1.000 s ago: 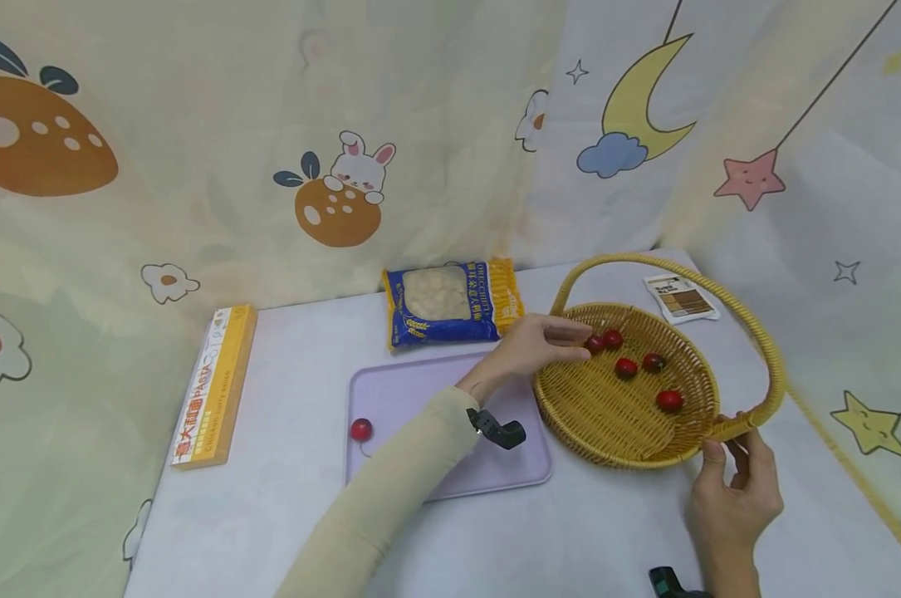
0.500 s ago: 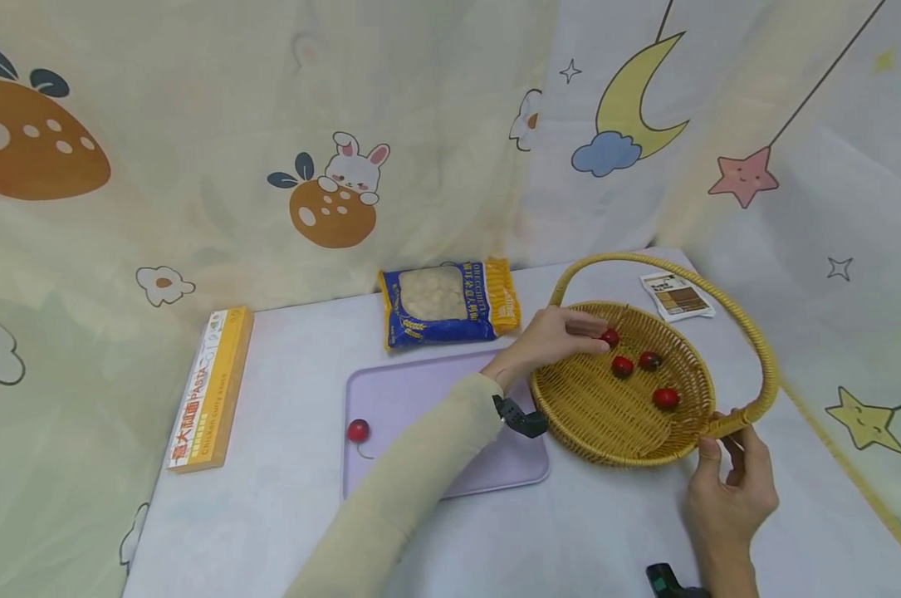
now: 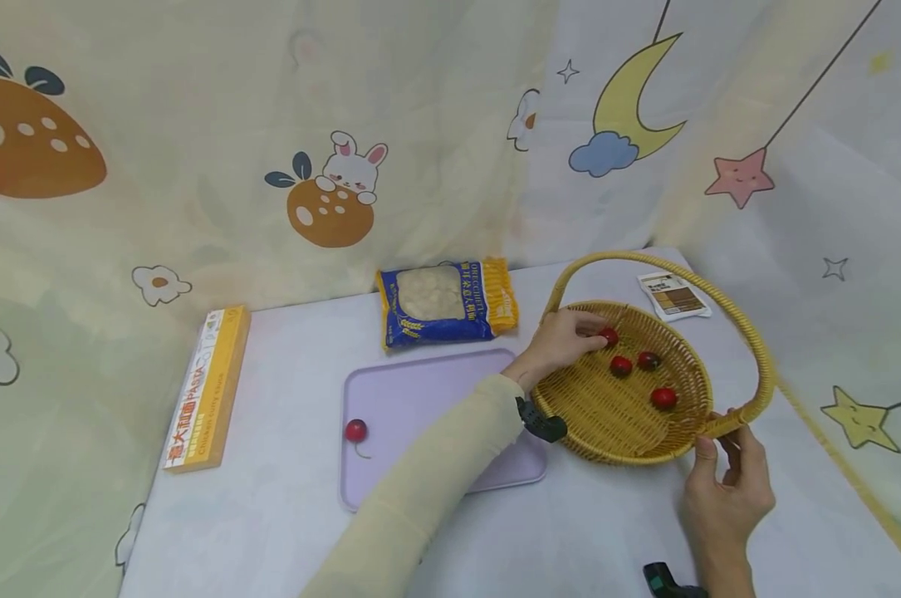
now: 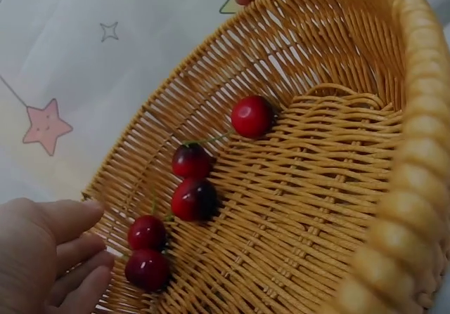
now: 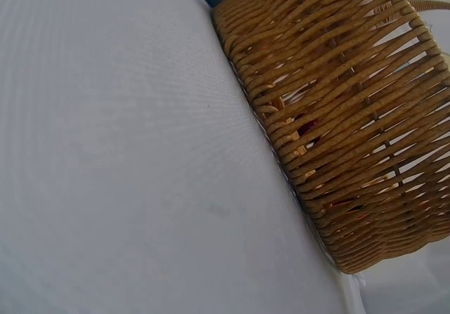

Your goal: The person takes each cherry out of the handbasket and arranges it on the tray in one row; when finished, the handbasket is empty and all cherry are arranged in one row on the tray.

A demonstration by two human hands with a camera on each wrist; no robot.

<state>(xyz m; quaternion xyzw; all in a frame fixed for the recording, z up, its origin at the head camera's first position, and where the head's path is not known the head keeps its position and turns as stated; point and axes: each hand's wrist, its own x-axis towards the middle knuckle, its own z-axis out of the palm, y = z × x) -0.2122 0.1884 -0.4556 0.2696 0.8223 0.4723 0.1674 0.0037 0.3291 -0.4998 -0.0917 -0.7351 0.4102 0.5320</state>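
A woven wicker basket (image 3: 599,419) with a tall arched handle stands on the right of the table. Several dark red cherries (image 4: 252,116) lie on its bottom. My left hand (image 3: 564,339) reaches in over the basket's left rim; in the left wrist view its fingers extend close beside two cherries (image 4: 148,270), with nothing in their grasp. At the near right, my right hand (image 3: 730,486) grips the basket by the rim where the handle joins. The right wrist view shows the basket's outer wall (image 5: 337,117), the hand itself out of sight.
Left of the basket lies a lilac tray (image 3: 413,382) bearing one stemmed cherry (image 3: 356,430). Behind it is a blue pasta bag (image 3: 438,303). A yellow pasta box (image 3: 209,390) lies far left, and a small brown-and-white packet (image 3: 674,296) sits behind the basket.
My left hand has moved rightward, further into the basket, and now overlaps some of the cherries in the head view. The right hand keeps its hold on the basket.
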